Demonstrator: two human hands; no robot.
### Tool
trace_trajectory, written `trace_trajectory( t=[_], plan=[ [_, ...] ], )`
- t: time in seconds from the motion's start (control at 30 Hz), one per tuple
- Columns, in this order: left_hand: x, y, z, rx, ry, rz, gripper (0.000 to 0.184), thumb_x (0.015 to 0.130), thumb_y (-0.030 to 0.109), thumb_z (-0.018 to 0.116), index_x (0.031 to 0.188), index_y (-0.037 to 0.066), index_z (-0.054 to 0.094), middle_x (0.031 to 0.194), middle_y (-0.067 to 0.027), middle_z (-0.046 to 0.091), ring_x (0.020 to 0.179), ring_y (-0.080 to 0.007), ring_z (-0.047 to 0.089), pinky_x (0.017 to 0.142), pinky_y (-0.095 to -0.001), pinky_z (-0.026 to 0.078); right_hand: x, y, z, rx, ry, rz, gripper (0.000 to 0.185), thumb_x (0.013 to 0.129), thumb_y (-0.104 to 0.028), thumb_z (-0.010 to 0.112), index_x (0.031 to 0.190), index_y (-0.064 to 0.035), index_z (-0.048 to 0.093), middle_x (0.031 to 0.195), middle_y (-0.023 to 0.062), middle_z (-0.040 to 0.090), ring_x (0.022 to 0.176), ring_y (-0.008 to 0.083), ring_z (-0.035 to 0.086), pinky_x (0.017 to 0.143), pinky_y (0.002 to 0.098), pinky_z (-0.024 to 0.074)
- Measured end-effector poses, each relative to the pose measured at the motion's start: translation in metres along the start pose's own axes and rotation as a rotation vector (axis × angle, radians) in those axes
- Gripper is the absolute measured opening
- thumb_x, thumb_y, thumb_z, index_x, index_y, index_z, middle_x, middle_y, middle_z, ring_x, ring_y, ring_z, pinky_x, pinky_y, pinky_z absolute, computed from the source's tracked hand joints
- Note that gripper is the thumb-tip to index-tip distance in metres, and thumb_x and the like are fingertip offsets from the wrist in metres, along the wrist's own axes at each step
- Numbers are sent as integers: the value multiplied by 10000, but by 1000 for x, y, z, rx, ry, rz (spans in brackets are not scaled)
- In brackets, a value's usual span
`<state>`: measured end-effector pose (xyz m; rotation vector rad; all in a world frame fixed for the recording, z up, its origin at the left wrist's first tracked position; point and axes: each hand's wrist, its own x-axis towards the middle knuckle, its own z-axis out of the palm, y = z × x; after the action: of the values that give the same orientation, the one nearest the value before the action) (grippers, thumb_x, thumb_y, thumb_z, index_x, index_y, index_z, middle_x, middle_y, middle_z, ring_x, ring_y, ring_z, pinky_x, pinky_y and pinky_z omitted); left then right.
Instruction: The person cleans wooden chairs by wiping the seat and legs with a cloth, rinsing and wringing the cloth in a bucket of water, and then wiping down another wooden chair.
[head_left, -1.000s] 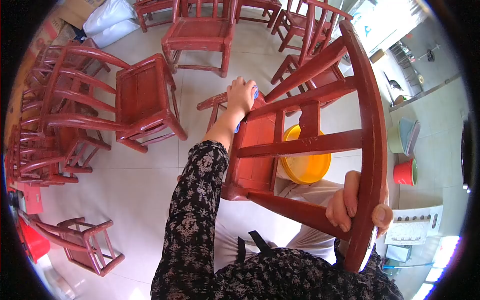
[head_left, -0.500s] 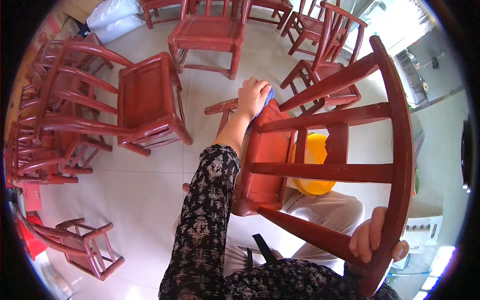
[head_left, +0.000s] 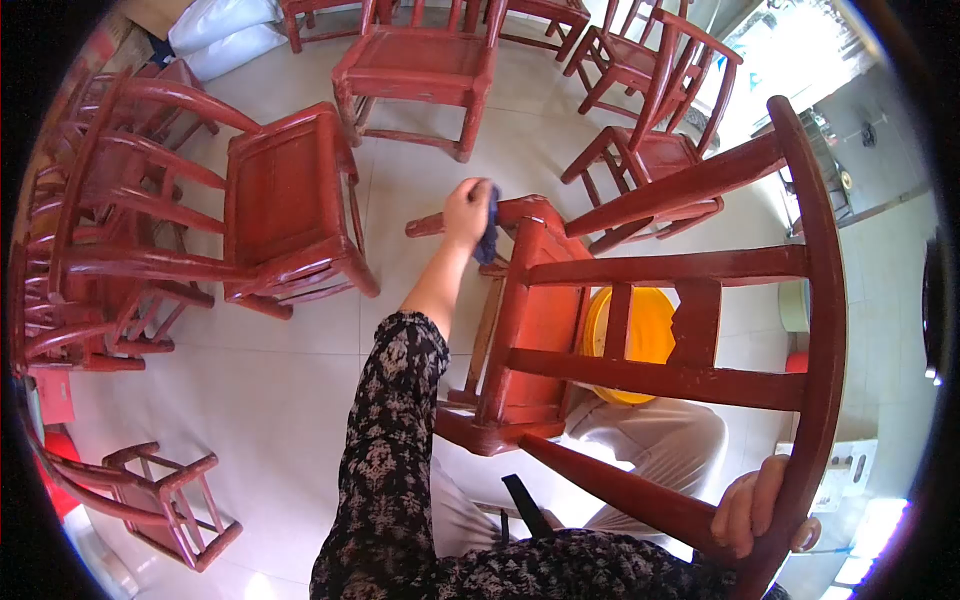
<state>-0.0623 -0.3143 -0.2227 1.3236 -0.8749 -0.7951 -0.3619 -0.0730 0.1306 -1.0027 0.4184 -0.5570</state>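
A red wooden chair [head_left: 540, 330] is tipped toward me, its slatted back reaching right. My right hand [head_left: 752, 508] is closed around the end of its top rail at the lower right. My left hand [head_left: 464, 214], at the end of a dark patterned sleeve, is closed on a dark blue cloth [head_left: 488, 232]. The cloth hangs beside the chair's seat frame, near a leg that points left. Whether it touches the wood, I cannot tell. Behind the back slats stands a yellow bucket [head_left: 650, 325], partly hidden.
More red chairs stand around: one with its seat turned toward me [head_left: 285, 205] at left, another upright chair [head_left: 420, 65] at the back, and others at right. A small chair [head_left: 165, 500] is at lower left. White sacks [head_left: 225, 40] lie at the back left on the tiled floor [head_left: 300, 400].
My left hand has moved left and slightly down with the cloth, off the seat's far edge. The tipped chair has shifted a little right and down, with my right hand still on its rail.
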Motion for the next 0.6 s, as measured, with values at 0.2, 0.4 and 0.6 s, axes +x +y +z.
trace_trajectory(
  t=[0.2, 0.4, 0.6],
  plan=[
    [-21, 93, 45, 238, -288, 529, 228, 841, 244, 578, 932, 44, 641, 878, -123, 633, 783, -261, 602, 726, -333, 475, -5, 0, 2, -21, 17, -8, 346, 739, -205, 688, 896, 28, 487, 738, 219, 615, 642, 300, 616, 663, 397, 511],
    [-11, 80, 44, 140, -288, 230, 235, 837, 278, 564, 872, 65, 656, 809, -141, 629, 748, -311, 601, 682, -359, 469, -4, -7, 1, 25, 8, 73, 346, 739, -203, 691, 900, 27, 489, 747, 227, 613, 643, 311, 614, 671, 409, 509],
    [23, 39, 21, 188, -158, 134, 262, 839, 262, 540, 881, 21, 635, 797, -214, 610, 753, -364, 594, 669, -393, 461, -5, -11, 3, -13, 5, 106, 318, 750, -177, 684, 893, 29, 489, 755, 238, 611, 634, 317, 614, 682, 428, 511]
  ],
)
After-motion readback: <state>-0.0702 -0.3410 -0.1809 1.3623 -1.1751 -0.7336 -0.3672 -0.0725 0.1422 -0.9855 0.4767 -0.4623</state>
